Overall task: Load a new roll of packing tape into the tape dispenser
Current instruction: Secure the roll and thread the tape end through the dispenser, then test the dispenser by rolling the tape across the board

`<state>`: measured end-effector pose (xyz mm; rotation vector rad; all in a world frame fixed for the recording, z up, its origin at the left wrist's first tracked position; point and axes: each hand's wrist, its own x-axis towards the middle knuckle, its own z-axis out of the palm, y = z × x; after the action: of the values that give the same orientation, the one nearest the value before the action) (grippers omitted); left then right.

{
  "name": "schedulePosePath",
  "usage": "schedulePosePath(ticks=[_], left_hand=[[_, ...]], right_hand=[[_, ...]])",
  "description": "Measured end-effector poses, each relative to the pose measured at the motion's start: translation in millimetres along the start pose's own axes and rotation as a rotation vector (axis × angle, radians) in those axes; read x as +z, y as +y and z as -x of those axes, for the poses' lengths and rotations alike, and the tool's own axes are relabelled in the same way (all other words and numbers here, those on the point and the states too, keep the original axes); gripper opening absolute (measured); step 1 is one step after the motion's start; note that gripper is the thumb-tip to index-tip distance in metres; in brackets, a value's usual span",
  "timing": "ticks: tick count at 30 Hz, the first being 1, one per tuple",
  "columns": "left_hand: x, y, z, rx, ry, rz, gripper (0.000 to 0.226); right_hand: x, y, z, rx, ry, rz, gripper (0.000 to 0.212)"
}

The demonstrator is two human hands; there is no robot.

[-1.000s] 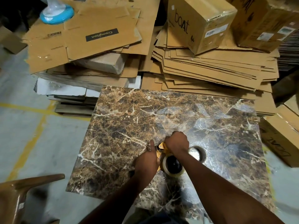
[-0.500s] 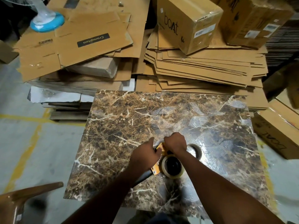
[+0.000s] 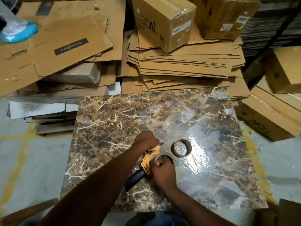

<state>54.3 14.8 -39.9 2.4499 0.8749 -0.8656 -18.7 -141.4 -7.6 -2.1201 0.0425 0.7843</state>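
1. Yellow metal shows between the two hands: the tape dispenser (image 3: pixel 149 160) lies on the marble-patterned tabletop (image 3: pixel 114 121), its black handle (image 3: pixel 135 177) pointing back toward the person.
2. At its front end, the left hand (image 3: pixel 146 141) is closed in a fist around the frame, just ahead of the roll.
3. Behind that fist, the right hand (image 3: pixel 162 173) is folded onto the tape roll (image 3: pixel 165 156), fingers hooked over its near rim; the roll looks seated in, or against, the dispenser, though I cannot tell if it is fully on the hub.
4. Just beyond the right hand, apart from the roll, a bare cardboard core (image 3: pixel 181 147) rests on the table, most likely the spent one.
5. My guess at handling: the roll is light and stiff but sticky at its loose end, so hold it by the outer rim and press evenly; the dispenser is rigid, safest gripped by handle or side plate, away from the toothed blade at the front.
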Motion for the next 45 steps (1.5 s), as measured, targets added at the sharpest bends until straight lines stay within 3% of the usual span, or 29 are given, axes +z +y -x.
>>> schedulePosePath(ticks=[3,5,9,12,15,16,20,24,29,34,38,42,45], left_hand=[[0,8,-3,-0.01,-0.006,-0.025,0.024],[0,11,-3,-0.019,0.002,-0.032,0.019],[1,10,-11,-0.016,-0.022,-0.008,0.017],[-3,0,-19,0.008,-0.032,0.051,0.024],[-10,-10,-24,-0.005,-0.002,0.156,0.025],[-12,-14,-25,-0.004,0.014,0.185,0.028],[-17,-31,-24,0.013,0.048,0.237,0.028],[-25,-64,-24,-0.068,0.03,0.432,0.023],[-38,-104,-28,-0.125,-0.02,0.9,0.025],[-61,-127,-39,-0.118,0.122,0.981,0.015],[-76,-145,-53,0.073,0.154,0.67,0.011],[-83,-155,-58,0.288,0.19,0.328,0.017],[-80,-160,-62,0.406,0.231,0.036,0.008]], right_hand=[[22,28,17,0.238,-0.276,-0.007,0.028],[40,36,20,0.371,-0.426,-0.179,0.027],[74,47,9,0.552,-0.417,-0.56,0.02],[86,48,-4,0.692,-0.403,-0.771,0.037],[99,51,-12,0.712,-0.372,-0.79,0.062],[102,49,-11,0.698,-0.36,-0.81,0.068],[101,44,-7,0.624,-0.251,-0.845,0.042],[93,53,-24,0.458,-0.205,-0.791,0.055],[39,3,-15,0.038,-0.112,-0.416,0.01],[31,1,-40,-0.228,-0.103,0.064,0.011],[31,-5,-49,-0.284,-0.096,0.282,0.018],[34,-9,-57,-0.33,-0.1,0.38,0.013],[40,-9,-66,-0.354,-0.087,0.443,0.015]])
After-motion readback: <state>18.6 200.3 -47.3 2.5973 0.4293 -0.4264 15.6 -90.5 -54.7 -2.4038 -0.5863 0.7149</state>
